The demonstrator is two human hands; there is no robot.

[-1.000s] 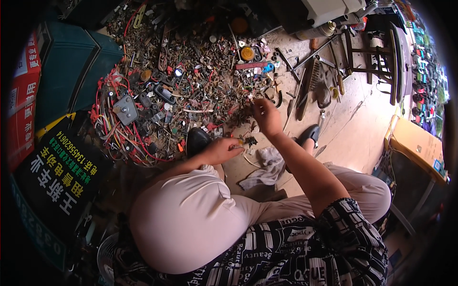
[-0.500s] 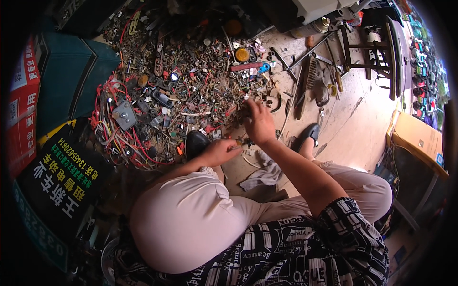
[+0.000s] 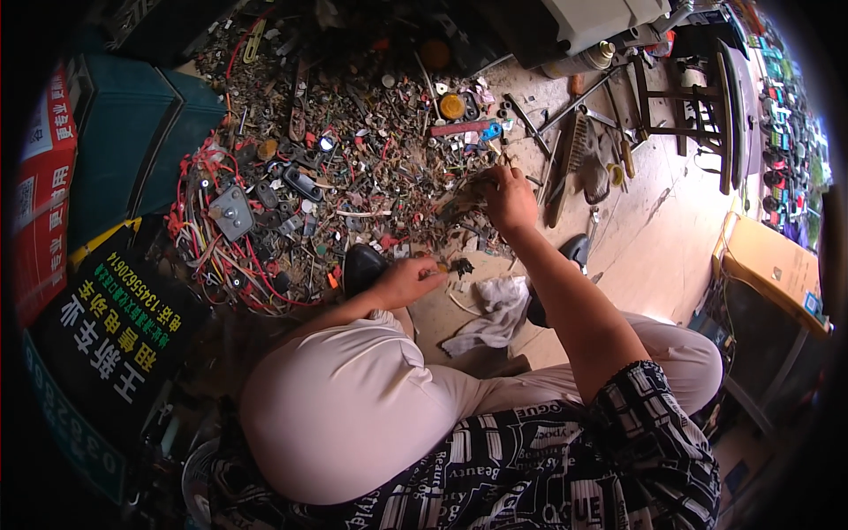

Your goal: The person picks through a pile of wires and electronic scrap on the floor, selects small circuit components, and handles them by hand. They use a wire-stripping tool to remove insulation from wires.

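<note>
Working with a light touch suits the scrap pile [image 3: 380, 168] on the floor [image 3: 649, 190] — the right hand [image 3: 511, 201], fingers bent, is at its edge, grip unclear — while the left hand [image 3: 408, 279] pinches a small amber piece [image 3: 442, 267]

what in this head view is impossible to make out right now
Head view: anything under the right hand, hidden by the hand itself.
Head view: the yellowish piece at the left hand, too small to identify.
Head view: many scraps, too small and jumbled.
Head view: the grey casing's top, cut off by the upper edge.
</note>
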